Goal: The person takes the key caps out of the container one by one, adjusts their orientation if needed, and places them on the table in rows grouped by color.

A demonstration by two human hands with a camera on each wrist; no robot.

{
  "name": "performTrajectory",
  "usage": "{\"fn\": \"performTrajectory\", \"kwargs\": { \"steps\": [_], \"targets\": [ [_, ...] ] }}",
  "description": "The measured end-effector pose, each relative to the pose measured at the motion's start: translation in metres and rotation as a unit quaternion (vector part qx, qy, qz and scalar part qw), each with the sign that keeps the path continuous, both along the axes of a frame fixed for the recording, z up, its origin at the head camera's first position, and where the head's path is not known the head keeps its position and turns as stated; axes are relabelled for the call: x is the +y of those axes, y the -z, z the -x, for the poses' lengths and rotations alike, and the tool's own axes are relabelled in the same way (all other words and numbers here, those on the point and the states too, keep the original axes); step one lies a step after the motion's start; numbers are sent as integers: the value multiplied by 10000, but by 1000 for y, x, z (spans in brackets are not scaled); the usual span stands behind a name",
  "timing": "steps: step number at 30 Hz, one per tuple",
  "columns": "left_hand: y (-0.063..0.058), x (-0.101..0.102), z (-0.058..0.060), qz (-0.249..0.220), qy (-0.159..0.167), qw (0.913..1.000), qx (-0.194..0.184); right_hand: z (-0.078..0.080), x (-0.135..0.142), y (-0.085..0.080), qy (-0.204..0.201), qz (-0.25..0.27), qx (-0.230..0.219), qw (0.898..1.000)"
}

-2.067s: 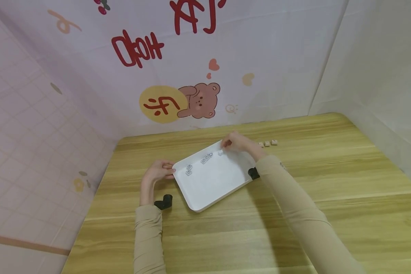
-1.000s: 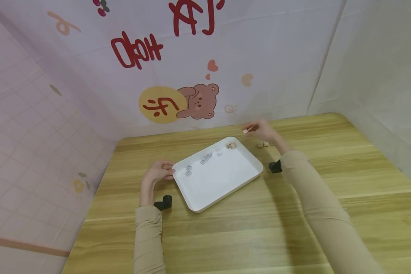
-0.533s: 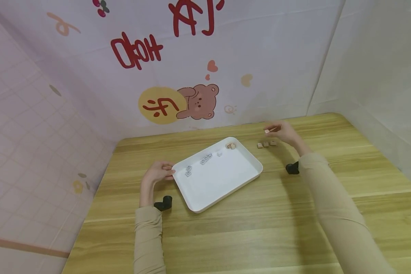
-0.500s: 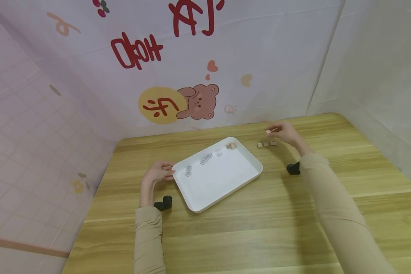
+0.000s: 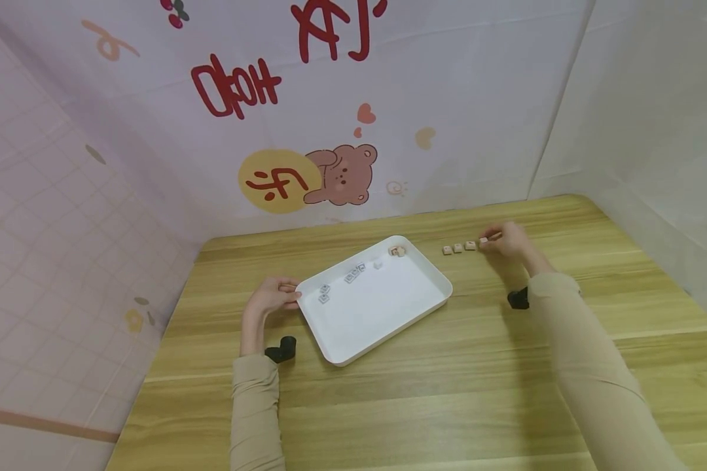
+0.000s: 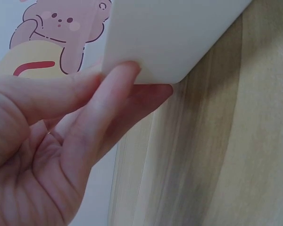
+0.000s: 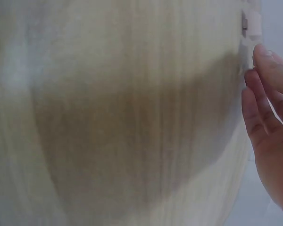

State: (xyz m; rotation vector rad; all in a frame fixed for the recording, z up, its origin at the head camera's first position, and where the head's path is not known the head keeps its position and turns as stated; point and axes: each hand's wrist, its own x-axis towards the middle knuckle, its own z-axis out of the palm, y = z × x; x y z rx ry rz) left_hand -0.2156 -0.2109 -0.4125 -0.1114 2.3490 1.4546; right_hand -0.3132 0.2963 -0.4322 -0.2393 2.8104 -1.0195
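Note:
In the head view my left hand [image 5: 268,296] pinches the left corner of a white tray [image 5: 383,311]. The left wrist view shows that hand [image 6: 80,122] with thumb and fingers on both sides of the tray corner [image 6: 155,42]. My right hand [image 5: 509,241] pinches a small pale pink keycap [image 5: 484,241] at the right end of a row of keycaps [image 5: 457,248] on the table. Inside the tray, along its far wall, lie grey-white keycaps [image 5: 355,273] and a few pinkish ones [image 5: 397,250]. In the right wrist view, the right hand [image 7: 273,113] is at the right edge.
The wooden table [image 5: 389,412] meets a printed white cloth wall [image 5: 459,85] at the back, with more cloth on both sides. Black wrist-worn pieces show beside the left wrist [image 5: 282,349] and the right wrist [image 5: 518,299].
My right hand has gone from the tray's far corner to the right, carrying a pink keycap, and has come down at the row's right end. The left hand and tray have stayed put.

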Motion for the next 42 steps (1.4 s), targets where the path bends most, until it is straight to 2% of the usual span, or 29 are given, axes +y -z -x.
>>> {"fn": "performTrajectory", "kwargs": {
  "steps": [6,19,24,31,36,42],
  "targets": [
    [1,0,1,3,-11,10000,29,0,1,8,38,-4,24,10000],
    [1,-1,1,-54,-17,10000,9,3,0,8,9,29,-125,9999],
    [1,-1,1,-44,-18,10000,12,2,1,4,21,-17,-237,9997],
    [0,0,0,-47,17,10000,28,3,-9,-8,199,-153,50,9997],
    [-1,0,0,-42,15,10000,10,10,-26,-17,136,268,138,9995],
    [-1,0,0,-28,-13,10000,-4,21,-63,-28,-201,936,225,9952]
  ]
}}
